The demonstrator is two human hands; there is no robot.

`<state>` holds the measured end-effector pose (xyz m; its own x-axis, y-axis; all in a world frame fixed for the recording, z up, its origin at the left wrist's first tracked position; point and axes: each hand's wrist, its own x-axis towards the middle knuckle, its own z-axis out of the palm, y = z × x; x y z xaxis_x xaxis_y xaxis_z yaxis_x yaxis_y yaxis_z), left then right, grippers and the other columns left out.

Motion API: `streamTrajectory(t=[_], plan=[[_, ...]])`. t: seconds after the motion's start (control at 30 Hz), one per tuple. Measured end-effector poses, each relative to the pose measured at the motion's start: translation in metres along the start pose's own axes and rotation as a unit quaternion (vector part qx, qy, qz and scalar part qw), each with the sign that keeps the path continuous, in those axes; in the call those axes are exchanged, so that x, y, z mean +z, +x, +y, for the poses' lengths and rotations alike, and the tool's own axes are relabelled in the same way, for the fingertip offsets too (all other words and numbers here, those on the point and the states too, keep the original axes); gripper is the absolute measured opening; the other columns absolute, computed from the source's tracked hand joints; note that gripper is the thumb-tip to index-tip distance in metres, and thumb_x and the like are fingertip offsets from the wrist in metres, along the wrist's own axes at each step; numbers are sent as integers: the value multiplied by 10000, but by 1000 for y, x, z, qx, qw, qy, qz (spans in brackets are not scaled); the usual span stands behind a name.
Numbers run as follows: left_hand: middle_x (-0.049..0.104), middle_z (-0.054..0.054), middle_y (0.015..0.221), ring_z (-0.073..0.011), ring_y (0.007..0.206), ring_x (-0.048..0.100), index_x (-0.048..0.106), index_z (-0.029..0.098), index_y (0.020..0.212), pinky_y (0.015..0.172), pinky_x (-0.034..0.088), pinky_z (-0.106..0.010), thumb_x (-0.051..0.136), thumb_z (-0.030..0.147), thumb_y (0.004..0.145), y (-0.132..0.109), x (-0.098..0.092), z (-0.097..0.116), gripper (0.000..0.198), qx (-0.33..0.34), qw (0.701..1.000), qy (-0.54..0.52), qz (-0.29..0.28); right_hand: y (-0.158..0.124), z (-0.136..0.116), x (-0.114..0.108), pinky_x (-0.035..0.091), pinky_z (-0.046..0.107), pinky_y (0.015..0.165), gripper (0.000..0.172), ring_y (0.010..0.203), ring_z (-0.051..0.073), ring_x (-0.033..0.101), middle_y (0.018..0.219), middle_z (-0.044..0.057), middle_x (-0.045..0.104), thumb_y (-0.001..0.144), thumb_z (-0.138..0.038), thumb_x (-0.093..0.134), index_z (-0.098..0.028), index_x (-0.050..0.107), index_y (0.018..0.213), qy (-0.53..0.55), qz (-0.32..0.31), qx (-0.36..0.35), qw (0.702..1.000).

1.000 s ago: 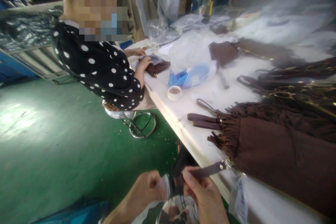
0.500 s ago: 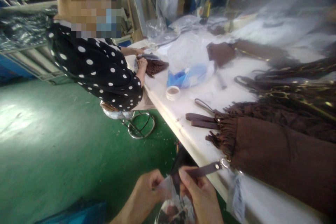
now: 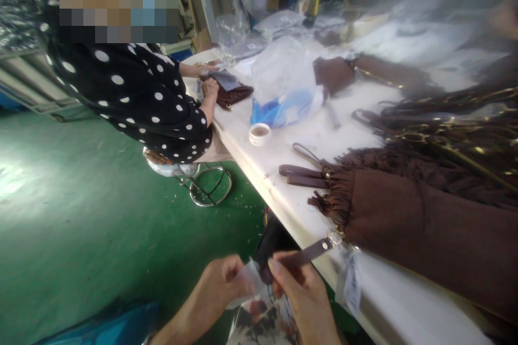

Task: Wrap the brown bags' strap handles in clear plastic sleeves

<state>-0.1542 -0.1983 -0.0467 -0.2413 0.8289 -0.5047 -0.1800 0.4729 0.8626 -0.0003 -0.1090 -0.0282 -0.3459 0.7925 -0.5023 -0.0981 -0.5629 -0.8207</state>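
Observation:
Low in the view, just off the table's near edge, my right hand (image 3: 305, 294) is closed on a dark brown wrist strap (image 3: 309, 256). A metal clasp (image 3: 335, 238) joins the strap to a brown fringed bag (image 3: 404, 221) lying on the table. To its left, my left hand (image 3: 212, 291) pinches a thin piece of clear plastic (image 3: 249, 279) close to the strap's looped end. Whether the plastic still touches the strap I cannot tell. A small clear packet (image 3: 350, 280) hangs by the bag at the table edge.
More fringed bags with gold chains lie at the right (image 3: 441, 135). On the white table (image 3: 238, 145) are a white tape roll (image 3: 259, 135), a blue and clear plastic bag (image 3: 283, 110) and brown pieces. A co-worker (image 3: 149, 102) across the corner handles a brown bag (image 3: 230, 96) beside a stool (image 3: 210, 186).
The view has shifted, moving the scene a little left and up. My left hand has drawn the plastic slightly left, away from my right hand, which keeps its hold on the strap.

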Motion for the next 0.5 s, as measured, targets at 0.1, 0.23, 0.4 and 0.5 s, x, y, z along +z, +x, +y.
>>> streamTrajectory(t=[0.1,0.23,0.4,0.5], plan=[[607,12,626,-112,550,491,568,142,706,500,306,-203,744,304,743,-2,3,2,243,-3,1000,28,4,-1,1,-2,396,170,458,442,468,71,484,508,-68,557,674,-459,825,-159,621,927,13,-4,12,1000],[644,-1,626,-134,585,545,602,138,686,540,359,-211,694,234,758,-5,9,9,151,8,998,65,-1,0,4,-5,397,171,442,453,462,73,489,519,-72,557,673,-461,828,-168,604,937,12,-10,20,1000],[671,-13,641,-134,582,555,611,137,711,536,357,-209,700,244,762,-4,8,6,149,3,998,55,-9,2,4,-11,386,164,447,451,469,68,491,531,-63,566,684,-483,817,-162,616,929,15,12,8,1000],[667,-12,638,-125,571,539,606,133,709,515,337,-202,726,263,753,-2,6,1,182,4,999,41,-7,0,-1,-11,372,155,444,454,458,60,472,508,-67,552,676,-492,820,-158,621,909,32,30,5,999]])
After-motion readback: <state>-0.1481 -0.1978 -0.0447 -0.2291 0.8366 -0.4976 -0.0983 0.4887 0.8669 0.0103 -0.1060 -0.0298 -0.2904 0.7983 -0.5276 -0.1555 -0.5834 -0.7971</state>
